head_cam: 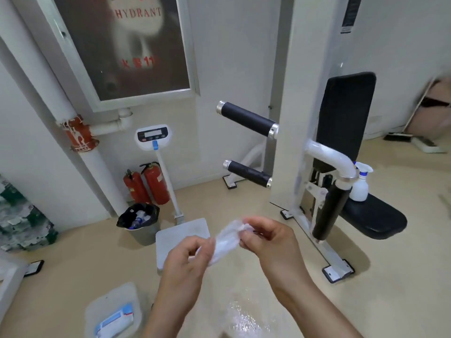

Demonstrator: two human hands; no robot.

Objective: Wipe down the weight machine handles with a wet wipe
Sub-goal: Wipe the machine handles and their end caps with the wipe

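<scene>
Crumpled and thin, the translucent white wet wipe (225,240) stretches between both hands above the glossy beige floor (244,301). Left hand (188,259) pinches its lower end; right hand (266,237) pinches the upper. Beyond, the white weight machine (292,93) carries cylindrical black textured handles (246,119) with chrome end caps, untouched.

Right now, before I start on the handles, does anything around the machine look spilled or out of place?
A spray bottle stands on the machine's black seat, where someone would sit. The floor near the bottom of the view has a glossy, wet-looking patch, possibly a spill.
</scene>
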